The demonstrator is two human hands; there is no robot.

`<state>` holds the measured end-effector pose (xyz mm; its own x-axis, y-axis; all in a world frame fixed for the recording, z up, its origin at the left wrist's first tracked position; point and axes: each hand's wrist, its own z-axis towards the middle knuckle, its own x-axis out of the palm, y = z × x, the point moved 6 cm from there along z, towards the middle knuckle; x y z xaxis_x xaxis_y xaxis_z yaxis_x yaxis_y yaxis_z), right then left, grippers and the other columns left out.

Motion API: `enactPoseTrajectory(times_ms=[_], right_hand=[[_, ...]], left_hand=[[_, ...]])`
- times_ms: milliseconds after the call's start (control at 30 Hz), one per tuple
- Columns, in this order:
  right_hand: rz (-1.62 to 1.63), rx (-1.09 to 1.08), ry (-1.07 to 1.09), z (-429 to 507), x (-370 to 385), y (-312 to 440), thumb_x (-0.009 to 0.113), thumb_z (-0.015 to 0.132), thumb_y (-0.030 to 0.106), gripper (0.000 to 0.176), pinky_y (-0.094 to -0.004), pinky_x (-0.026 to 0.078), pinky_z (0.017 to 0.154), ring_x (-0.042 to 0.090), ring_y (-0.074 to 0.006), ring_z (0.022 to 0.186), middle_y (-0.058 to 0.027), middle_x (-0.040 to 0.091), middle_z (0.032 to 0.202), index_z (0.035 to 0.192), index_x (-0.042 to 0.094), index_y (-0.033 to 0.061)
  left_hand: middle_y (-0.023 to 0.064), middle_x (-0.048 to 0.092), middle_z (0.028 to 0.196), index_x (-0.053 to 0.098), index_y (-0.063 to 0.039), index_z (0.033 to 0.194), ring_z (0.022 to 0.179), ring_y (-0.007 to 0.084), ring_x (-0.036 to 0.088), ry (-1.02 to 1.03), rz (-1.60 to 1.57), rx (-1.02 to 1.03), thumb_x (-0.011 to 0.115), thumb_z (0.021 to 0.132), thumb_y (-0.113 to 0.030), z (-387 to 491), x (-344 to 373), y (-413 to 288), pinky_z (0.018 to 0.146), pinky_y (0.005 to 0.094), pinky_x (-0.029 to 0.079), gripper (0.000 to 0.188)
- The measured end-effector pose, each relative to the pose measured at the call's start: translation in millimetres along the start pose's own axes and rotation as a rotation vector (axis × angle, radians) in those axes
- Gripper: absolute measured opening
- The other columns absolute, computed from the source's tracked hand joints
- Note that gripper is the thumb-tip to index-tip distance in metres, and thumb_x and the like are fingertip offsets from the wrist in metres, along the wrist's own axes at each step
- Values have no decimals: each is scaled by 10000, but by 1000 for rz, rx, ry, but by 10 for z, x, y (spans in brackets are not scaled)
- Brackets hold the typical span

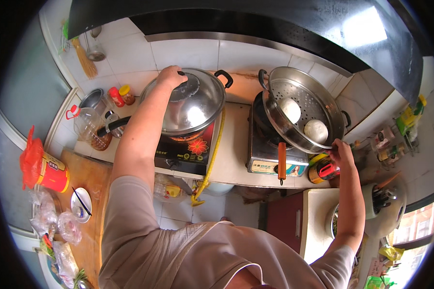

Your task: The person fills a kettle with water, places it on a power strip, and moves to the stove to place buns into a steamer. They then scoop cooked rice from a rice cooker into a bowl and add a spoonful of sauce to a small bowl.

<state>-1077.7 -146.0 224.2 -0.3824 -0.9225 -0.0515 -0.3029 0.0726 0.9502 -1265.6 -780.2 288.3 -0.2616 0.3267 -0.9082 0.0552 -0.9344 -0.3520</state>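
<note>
My left hand [170, 76] grips the dark knob of a domed stainless-steel lid [193, 113]. Under the lid is a pan with a long black handle [117, 124], standing over a gas stove [182, 155] with an orange glow. On the right, my right hand [341, 151] holds the near rim of a perforated metal steamer tier [296, 75] with black side handles. The tier is tilted above a second gas stove [278, 162]. Two round white buns [290, 110] lie inside it. A dark pan with an orange handle [282, 162] is partly hidden beneath.
A yellow gas hose [220, 141] hangs between the stoves. Left are an oil jug [92, 128], jars [126, 93] and a wooden table [88, 238] bearing a saucer [81, 205]. A range hood [256, 25] overhangs. A utensil holder [372, 200] stands right.
</note>
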Motion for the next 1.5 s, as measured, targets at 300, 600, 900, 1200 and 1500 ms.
enactPoseTrajectory(times_ms=[300,600,900,1200,1500], right_hand=[[-103,-55,103,-441,828,346,527,854,148,178,-267,480,379,622,-205,471,-149,611,618,810,542,-24],[-129,-30,410,-570,2654,381,525,890,148,184,-268,529,422,655,-209,529,-129,616,659,817,553,-19],[-231,-16,529,-477,4023,78,503,876,149,211,-309,549,409,661,-238,514,-157,634,658,879,549,-57],[-202,30,524,-322,4379,-193,511,860,144,202,-327,562,408,654,-256,498,-160,625,664,885,537,-55],[-257,5,550,-252,4361,-144,525,865,161,203,-336,573,425,660,-270,509,-172,626,674,880,531,-41]], left_hand=[[152,682,1037,643,-140,1153,968,325,647,-259,-4,76,694,696,-333,-845,-1269,649,842,398,511,499],[171,648,1043,633,-101,1154,986,344,621,-382,31,-43,708,743,-257,-2327,-2285,1973,863,396,488,446],[161,628,1053,628,-64,1136,981,340,597,-406,36,-43,712,720,-145,-3417,-2322,2292,861,404,476,432],[151,625,1053,630,-68,1121,968,347,592,-421,3,-6,724,689,-107,-3752,-2232,2128,851,408,480,443],[138,622,1074,635,-85,1116,984,334,594,-387,-110,-14,729,665,-52,-3735,-2147,1992,852,401,492,462]])
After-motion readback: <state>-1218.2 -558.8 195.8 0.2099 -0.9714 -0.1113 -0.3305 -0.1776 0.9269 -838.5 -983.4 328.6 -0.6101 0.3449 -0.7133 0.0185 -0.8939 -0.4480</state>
